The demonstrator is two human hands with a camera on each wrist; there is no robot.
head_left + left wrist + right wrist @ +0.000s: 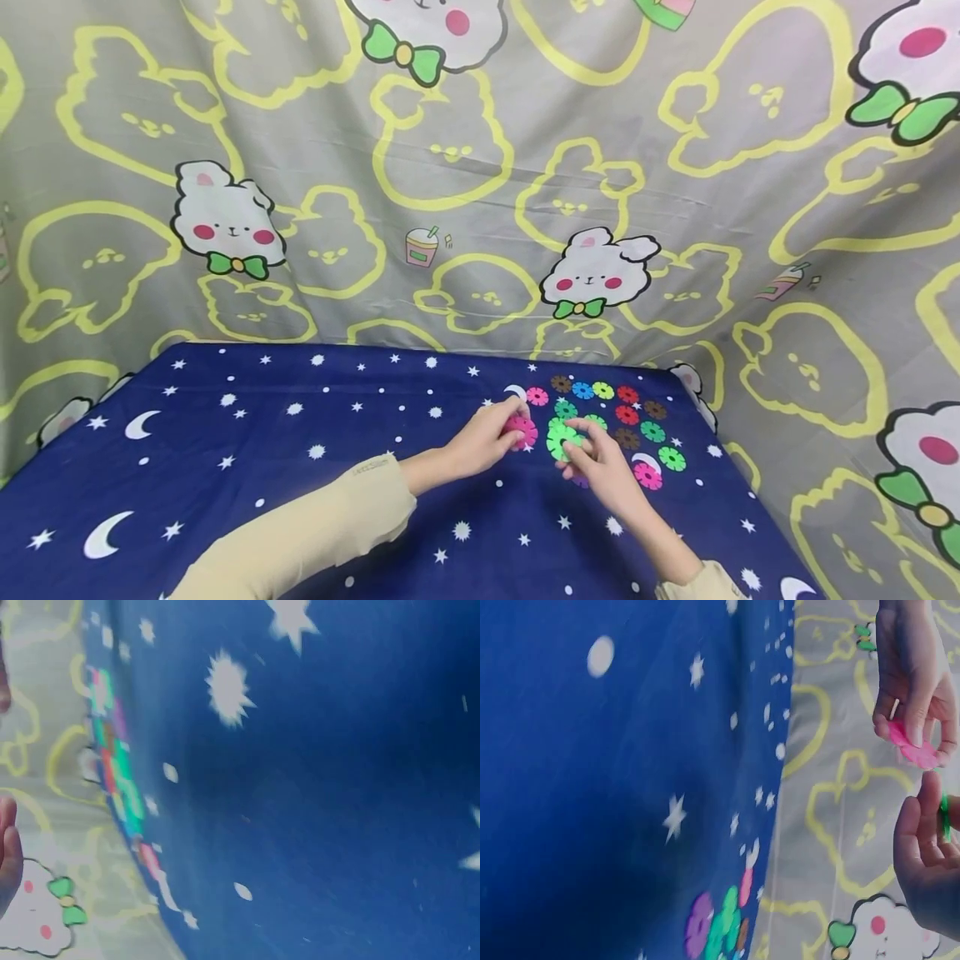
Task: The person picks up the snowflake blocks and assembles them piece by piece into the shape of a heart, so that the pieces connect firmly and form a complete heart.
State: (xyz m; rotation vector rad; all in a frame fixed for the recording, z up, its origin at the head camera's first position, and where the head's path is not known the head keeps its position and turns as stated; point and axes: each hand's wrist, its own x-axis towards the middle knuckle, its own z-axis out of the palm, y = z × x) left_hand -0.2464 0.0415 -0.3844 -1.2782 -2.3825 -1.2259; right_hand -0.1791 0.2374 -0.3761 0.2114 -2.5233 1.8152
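My left hand (483,437) pinches a pink notched plastic disc (527,432) between thumb and fingers, above the table. Facing it on the right, my right hand (603,471) holds a bright green disc (557,440) of the same kind by its edge. A small gap separates the two discs in the head view. From the right wrist, the pink disc (913,748) shows tilted, and the green disc (946,817) is seen edge-on, partly hidden by fingers. In the left wrist view, only bits of fingers (9,859) show at the left edge.
Several loose discs in red, brown, blue and green lie beyond and right of my hands, among them a red disc (627,415) and a pink one (648,476). A purple disc (699,925) lies nearby. A dark blue star-patterned cloth (315,492) covers the table; a patterned grey curtain (465,275) hangs behind.
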